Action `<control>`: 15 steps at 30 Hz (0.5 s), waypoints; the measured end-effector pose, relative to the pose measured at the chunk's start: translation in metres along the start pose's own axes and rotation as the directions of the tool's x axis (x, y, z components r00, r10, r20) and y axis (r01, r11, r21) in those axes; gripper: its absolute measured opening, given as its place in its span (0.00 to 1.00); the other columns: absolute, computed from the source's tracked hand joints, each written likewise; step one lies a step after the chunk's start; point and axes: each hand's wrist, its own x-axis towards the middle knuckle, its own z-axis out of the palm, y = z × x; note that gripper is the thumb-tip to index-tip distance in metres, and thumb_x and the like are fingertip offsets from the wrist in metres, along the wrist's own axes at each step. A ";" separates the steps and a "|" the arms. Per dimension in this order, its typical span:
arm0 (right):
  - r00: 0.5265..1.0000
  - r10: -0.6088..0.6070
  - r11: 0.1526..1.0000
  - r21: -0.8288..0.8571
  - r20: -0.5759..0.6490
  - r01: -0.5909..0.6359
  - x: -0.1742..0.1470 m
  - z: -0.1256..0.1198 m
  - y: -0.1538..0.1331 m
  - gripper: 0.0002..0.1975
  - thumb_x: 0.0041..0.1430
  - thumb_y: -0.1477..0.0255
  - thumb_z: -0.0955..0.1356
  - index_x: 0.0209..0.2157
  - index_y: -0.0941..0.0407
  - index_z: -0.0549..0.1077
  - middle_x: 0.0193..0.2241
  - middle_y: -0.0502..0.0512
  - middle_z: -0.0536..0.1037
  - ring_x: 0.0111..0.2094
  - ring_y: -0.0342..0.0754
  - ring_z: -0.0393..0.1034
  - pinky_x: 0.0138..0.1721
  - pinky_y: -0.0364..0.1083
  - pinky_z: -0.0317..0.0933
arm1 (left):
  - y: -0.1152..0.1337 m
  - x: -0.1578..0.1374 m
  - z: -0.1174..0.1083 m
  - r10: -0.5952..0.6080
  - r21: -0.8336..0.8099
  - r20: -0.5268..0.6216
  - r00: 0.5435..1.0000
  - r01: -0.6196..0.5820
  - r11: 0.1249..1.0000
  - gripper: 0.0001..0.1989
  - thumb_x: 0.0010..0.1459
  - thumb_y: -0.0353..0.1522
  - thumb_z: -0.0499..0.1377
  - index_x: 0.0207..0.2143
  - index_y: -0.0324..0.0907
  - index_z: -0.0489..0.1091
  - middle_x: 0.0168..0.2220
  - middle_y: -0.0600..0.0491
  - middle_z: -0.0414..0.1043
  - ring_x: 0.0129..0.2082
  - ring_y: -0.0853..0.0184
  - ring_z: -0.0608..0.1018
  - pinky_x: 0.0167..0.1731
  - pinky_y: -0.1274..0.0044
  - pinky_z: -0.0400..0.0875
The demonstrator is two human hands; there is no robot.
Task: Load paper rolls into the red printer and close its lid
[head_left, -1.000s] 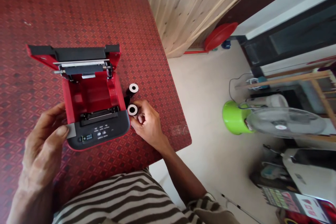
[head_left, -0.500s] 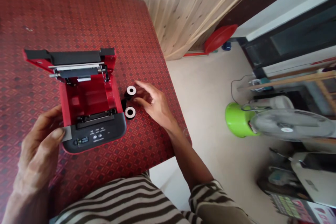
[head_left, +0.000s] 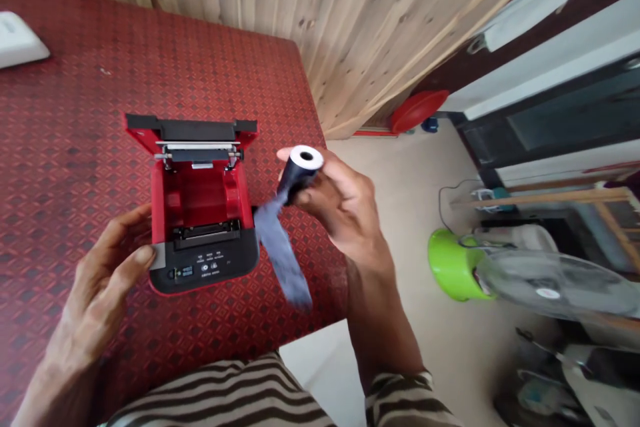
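The ribbon roll (head_left: pixel 299 170), a dark spool with a white core end facing up, is held in the air to the right of the printer (head_left: pixel 203 213), above the right edge of the table (head_left: pixel 75 100). The right hand (head_left: pixel 345 203) has its grip closed around the roll, with fingers wrapped across the spool body. A loose strip of dark ribbon (head_left: pixel 283 253) hangs from the roll and trails down and forward, blurred, past the printer's front right corner. The printer is a red unit with a dark front panel; its lid (head_left: pixel 193 130) stands open and upright at the rear, exposing the red compartment, which contains no roll. The left hand (head_left: pixel 107 270) rests against the printer's left front side, with the thumb on the grey tab at the corner and the fingers spread along the left wall; its grip is loose and encloses nothing. The printer sits on the red patterned table. A white object (head_left: pixel 17 40) lies at the table's far left edge. A green-based fan (head_left: pixel 500 260) stands on the floor to the right.
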 end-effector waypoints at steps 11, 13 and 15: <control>0.883 -0.260 0.764 -0.475 0.392 0.436 0.018 0.044 -0.047 0.10 0.71 0.73 0.72 0.53 0.54 0.77 0.46 0.57 0.85 0.48 0.54 0.78 0.53 0.55 0.74 | 0.014 -0.003 0.005 -0.005 -0.004 0.000 1.000 0.005 1.000 0.30 0.66 0.52 0.63 0.64 0.48 0.72 0.61 0.45 0.79 0.58 0.52 0.82 0.57 0.65 0.78; 0.866 -0.198 0.668 -0.583 0.460 0.463 0.021 0.058 -0.046 0.08 0.72 0.77 0.69 0.50 0.56 0.78 0.46 0.60 0.85 0.48 0.55 0.77 0.53 0.56 0.74 | 0.014 -0.004 0.006 0.000 -0.010 -0.011 1.000 0.000 1.000 0.30 0.65 0.52 0.63 0.63 0.47 0.73 0.60 0.45 0.80 0.58 0.51 0.82 0.56 0.64 0.79; 0.866 -0.128 0.594 -0.662 0.483 0.457 0.022 0.069 -0.048 0.08 0.72 0.79 0.68 0.47 0.57 0.79 0.45 0.61 0.85 0.46 0.55 0.77 0.49 0.55 0.74 | 0.014 -0.004 0.006 -0.004 -0.013 -0.015 1.000 0.003 1.000 0.29 0.65 0.52 0.63 0.63 0.48 0.74 0.59 0.45 0.80 0.58 0.50 0.81 0.57 0.63 0.78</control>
